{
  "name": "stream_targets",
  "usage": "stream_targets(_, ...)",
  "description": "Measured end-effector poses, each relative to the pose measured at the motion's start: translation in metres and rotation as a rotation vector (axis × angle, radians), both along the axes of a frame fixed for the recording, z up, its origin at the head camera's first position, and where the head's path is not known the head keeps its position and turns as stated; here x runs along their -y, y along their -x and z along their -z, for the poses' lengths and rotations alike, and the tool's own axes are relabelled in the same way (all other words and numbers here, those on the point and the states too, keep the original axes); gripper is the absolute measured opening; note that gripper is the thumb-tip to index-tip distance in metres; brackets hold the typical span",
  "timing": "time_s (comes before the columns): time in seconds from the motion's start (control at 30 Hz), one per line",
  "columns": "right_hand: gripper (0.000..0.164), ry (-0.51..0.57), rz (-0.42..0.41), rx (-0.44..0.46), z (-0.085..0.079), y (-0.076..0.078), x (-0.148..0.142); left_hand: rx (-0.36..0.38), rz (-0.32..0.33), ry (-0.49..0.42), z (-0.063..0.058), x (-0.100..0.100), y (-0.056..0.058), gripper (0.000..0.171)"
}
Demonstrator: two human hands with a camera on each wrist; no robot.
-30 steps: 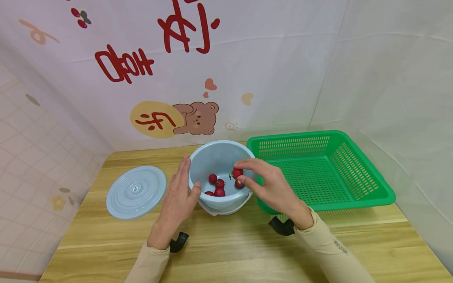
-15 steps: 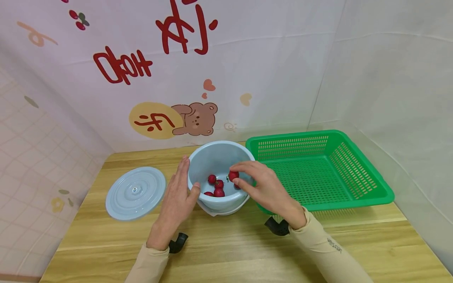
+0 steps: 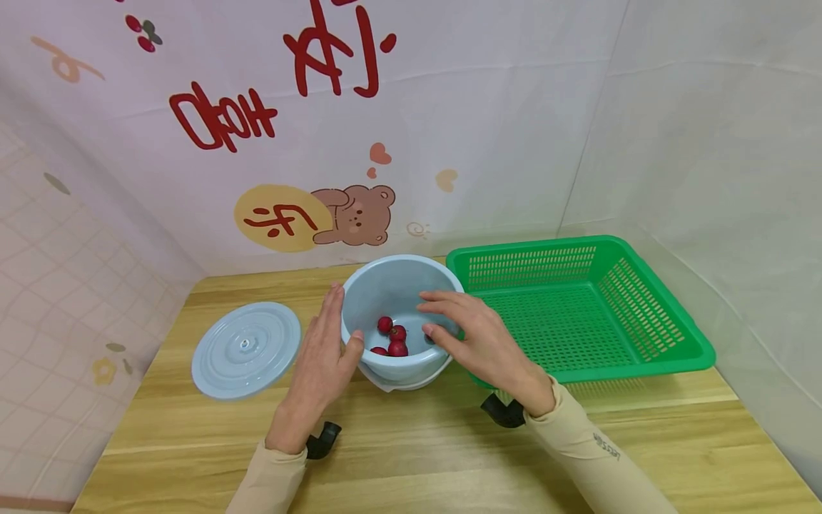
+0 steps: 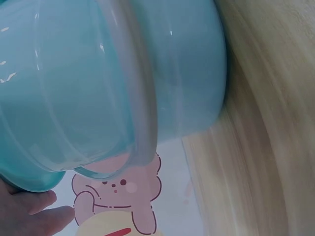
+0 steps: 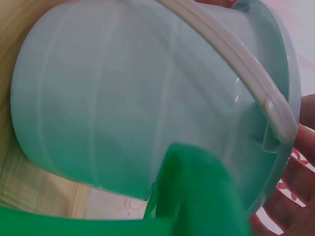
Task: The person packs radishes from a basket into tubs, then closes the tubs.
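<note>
A pale blue bucket stands mid-table in the head view. Several small, round, deep red radish-like pieces, some with bits of green, lie on its floor. My left hand rests against the bucket's left side, fingers straight along the outside and thumb at the rim. Over the right rim reaches my right hand, its fingers apart with nothing between them. Its thumb covers part of the bucket's inside. In the right wrist view, the right fingers show beyond the rim, near the bucket's light handle.
A green perforated basket stands right of the bucket, its edge close to it. The round blue lid lies flat on the wooden table at left. Behind the table hangs a white printed sheet.
My right hand moved slightly left over the bucket with a red piece between fingers and thumb, then let it go; the piece is out of sight now. My left hand stayed at the rim.
</note>
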State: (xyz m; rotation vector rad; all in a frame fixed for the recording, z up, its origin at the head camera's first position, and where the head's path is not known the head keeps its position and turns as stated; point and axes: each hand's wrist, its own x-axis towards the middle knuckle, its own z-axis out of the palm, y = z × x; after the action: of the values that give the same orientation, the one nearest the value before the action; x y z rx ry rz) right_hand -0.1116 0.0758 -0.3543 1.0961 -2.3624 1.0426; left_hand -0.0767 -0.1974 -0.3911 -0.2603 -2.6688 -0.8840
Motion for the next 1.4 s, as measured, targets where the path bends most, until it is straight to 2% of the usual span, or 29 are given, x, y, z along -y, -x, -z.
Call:
stream_targets(0.23,0.031,0.073,-0.021,0.034,-0.001,-0.007,-0.002,0.046,-0.002,0.037,-0.005,0.003,-0.004,0.081)
stream_targets(0.43,0.031,0.156,-0.052,0.064,-0.004,-0.015,0.002,0.096,0.015,-0.012,-0.014,0.01,-0.011,0.077)
stream_targets(0.6,0.032,0.246,-0.1,0.065,-0.011,-0.023,0.011,0.084,0.005,-0.043,-0.019,0.023,-0.019,0.07)
stream_targets(0.8,0.034,0.298,-0.167,0.057,-0.016,-0.032,0.024,0.073,-0.06,-0.041,-0.015,0.051,-0.033,0.066)
stream_targets(1.03,0.033,0.327,-0.269,0.085,-0.012,-0.039,0.044,0.084,-0.165,-0.03,-0.008,0.088,-0.048,0.06)
stream_targets(1.23,0.03,0.27,-0.308,0.051,-0.008,-0.046,0.065,0.099,-0.232,-0.017,-0.002,0.121,-0.056,0.057)
stream_targets(1.4,0.032,0.215,-0.351,0.067,-0.004,-0.052,0.083,0.114,-0.279,-0.011,0.008,0.15,-0.06,0.056)
